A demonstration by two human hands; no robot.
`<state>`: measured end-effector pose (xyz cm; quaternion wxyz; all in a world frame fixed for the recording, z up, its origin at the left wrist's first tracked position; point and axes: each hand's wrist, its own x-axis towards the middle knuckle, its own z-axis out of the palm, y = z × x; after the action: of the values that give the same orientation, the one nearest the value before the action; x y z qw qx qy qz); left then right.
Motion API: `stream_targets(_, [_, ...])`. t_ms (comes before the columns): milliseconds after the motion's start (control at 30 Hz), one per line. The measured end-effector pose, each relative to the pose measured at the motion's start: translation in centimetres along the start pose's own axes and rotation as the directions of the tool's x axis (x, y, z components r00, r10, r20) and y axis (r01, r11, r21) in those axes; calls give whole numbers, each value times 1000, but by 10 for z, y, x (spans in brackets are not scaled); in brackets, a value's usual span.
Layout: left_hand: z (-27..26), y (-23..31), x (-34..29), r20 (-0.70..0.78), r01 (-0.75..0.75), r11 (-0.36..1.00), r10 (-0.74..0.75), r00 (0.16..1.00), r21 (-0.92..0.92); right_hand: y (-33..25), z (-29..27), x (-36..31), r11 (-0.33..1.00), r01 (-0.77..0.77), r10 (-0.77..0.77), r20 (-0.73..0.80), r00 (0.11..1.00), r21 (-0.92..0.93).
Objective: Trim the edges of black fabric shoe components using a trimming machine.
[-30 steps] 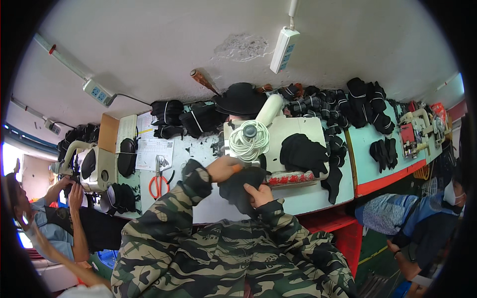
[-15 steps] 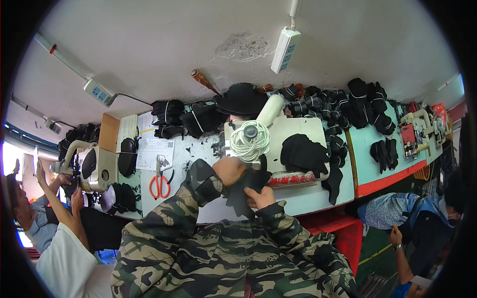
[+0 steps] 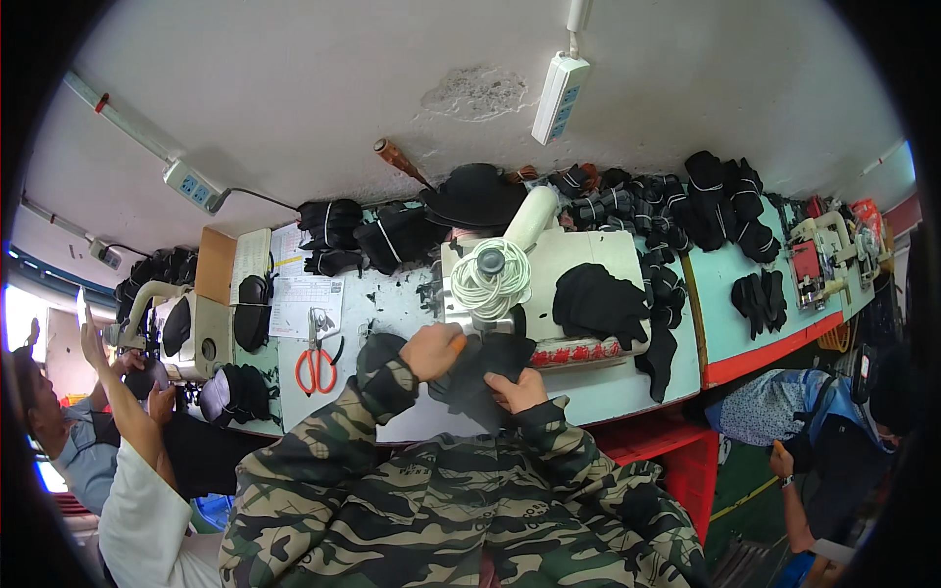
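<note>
In front of the white bench machine (image 3: 588, 247), I hold a thin, flat black cut piece (image 3: 472, 387), cloth or leather, over the table edge. My right hand (image 3: 518, 390) pinches its right side, thumb on top. My left hand (image 3: 431, 353) is curled at the upper left edge of the piece, with a small orange spot at the fingertips. Its grip is partly hidden. Just beyond the hands, a coil of white cord (image 3: 487, 284) hangs around a dark knob on the machine. A stack of black cut pieces (image 3: 596, 304) rests on the machine's flat top.
Orange-handled scissors (image 3: 316, 367) and printed sheets (image 3: 306, 299) lie to the left. Tied black bundles (image 3: 392, 235) line the wall, beside a wooden-handled tool (image 3: 400, 160). A red crate (image 3: 676, 465) stands below right. Co-workers sit at left (image 3: 74, 431) and right (image 3: 833, 431).
My left hand has shifted a little left and down, and more of the black piece shows between the hands. My right hand has hardly moved.
</note>
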<state>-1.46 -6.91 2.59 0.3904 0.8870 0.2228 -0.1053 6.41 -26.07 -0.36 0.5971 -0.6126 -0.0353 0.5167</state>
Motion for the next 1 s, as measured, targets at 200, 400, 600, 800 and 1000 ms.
stream_targets(200, [19, -15, 33, -214, -176, 984, 174, 961, 10, -2, 5, 0, 957, -83, 88, -5, 996, 277])
stream_targets(400, [-26, 15, -5, 413, 351, 719, -97, 905, -600, -2, -8, 0, 997, 19, -14, -66, 998, 70])
stream_targets(600, [0, 15, -1, -63, 61, 998, -58, 996, 32, -2, -2, -3, 995, -27, 28, -14, 999, 99])
stream_targets(800, [10, -1, 22, -167, -107, 994, 106, 980, 7, -15, 9, -7, 985, -135, 136, -4, 991, 112])
stream_targets(1000, [-31, 17, -1, 385, 334, 786, -134, 913, -520, -1, -8, -3, 969, -105, 129, -93, 987, 223])
